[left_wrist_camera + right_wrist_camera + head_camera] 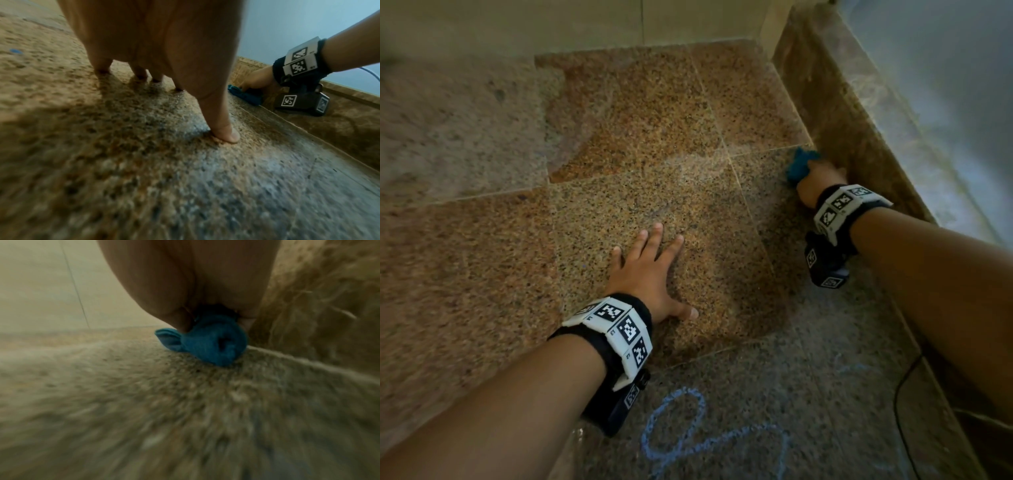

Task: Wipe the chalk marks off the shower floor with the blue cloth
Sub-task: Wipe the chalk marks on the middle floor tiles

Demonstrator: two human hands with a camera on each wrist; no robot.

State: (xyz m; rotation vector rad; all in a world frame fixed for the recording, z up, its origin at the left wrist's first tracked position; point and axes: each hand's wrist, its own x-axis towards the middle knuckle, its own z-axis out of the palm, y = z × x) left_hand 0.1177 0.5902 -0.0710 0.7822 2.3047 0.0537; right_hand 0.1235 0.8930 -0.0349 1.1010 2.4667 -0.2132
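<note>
I see the blue cloth (pixel 800 165) as a small bunched wad of teal-blue fabric, soft and folded on itself, with one loose flap sticking out to the side. It sits on the shower floor (pixel 640 137) at the foot of the stone curb (pixel 835 113), touching or just beside the curb wall. My right hand (pixel 820 183) grips it from above, fingers curled around the wad and pressing it to the floor.

My left hand (pixel 650 270) lies flat on the floor, fingers spread wide, thumb out to the side, holding nothing.

The chalk marks (pixel 681 428) are pale blue looping lines, powdery and thin. They show only in the head view, near the lower edge, close to my left forearm and well apart from the cloth.

The right wrist view shows the cloth's fine woven surface and a dark fold hollow, details the head view does not resolve. The left wrist view shows four fingertips and the thumb planted on the floor, and the cloth from the side under my right hand.

The floor is speckled granite tile, brown and orange with dark flecks, divided by thin pale joints. The curb is mottled brown stone. The far wall (pixel 551 24) is smooth, pale tile.
</note>
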